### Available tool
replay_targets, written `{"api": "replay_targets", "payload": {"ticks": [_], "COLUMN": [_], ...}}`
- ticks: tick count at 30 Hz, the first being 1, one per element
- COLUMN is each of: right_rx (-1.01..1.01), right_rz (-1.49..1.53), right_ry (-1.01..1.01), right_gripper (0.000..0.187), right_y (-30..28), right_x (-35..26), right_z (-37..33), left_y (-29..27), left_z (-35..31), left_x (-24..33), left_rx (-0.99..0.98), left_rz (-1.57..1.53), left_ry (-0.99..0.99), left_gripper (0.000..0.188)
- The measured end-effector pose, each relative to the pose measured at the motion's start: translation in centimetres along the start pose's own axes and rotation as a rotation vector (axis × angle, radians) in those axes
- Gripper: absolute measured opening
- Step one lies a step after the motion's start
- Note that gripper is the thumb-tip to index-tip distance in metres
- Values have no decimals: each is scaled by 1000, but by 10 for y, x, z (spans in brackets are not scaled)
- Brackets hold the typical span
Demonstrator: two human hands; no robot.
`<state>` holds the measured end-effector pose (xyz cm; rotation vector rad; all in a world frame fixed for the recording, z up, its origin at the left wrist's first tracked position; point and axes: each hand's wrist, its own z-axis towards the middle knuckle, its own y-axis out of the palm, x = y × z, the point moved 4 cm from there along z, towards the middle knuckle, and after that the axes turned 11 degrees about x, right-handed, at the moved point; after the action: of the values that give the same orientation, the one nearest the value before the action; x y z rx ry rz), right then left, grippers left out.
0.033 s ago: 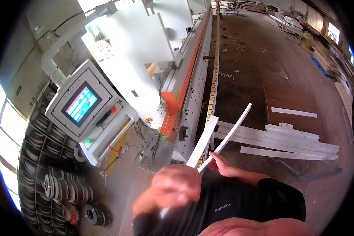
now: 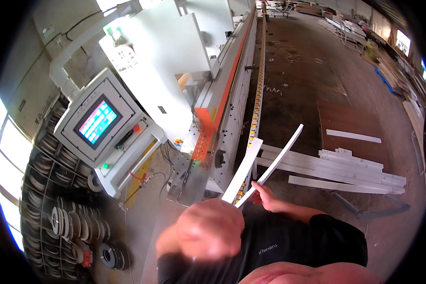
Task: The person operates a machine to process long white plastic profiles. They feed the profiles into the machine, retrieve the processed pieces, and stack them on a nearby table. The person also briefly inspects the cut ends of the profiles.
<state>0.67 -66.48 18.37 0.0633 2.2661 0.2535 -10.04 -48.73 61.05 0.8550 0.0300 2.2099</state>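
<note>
Two long white strips, perhaps panel pieces, lean up and away in front of my body. My right hand [image 2: 265,197] is closed on the narrower white strip [image 2: 281,155], with thumb and fingers at its lower part. Just left of it, the wider white strip [image 2: 244,170] runs down behind my left hand [image 2: 210,229]. That hand is raised close to the view and smeared by motion, so its fingers cannot be read. It hides the near ends of both strips.
A control panel with a lit screen [image 2: 98,122] stands left of a long white machine [image 2: 151,66] with an orange guard [image 2: 205,118]. A roller rail [image 2: 256,104] runs alongside. Stacked white boards [image 2: 326,166] lie at right; tape rolls [image 2: 78,225] fill a rack lower left.
My left hand has come slightly lower and looks larger and more blurred. The strip end that showed below it is now hidden. My right hand has barely moved.
</note>
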Motion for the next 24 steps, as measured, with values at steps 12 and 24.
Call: {"api": "replay_targets", "payload": {"ticks": [12,24], "right_rx": [235,16], "right_rz": [-90,8], "right_ry": [-49,-208], "right_gripper": [53,44], "right_y": [-12,-9], "right_x": [-19,-27], "right_z": [-9,14], "left_y": [36,-138], "left_z": [1,-243], "left_x": [-21,-122], "left_rx": [-183,147], "left_rz": [-465,1516], "left_ry": [94,-950], "left_gripper": [4,72]}}
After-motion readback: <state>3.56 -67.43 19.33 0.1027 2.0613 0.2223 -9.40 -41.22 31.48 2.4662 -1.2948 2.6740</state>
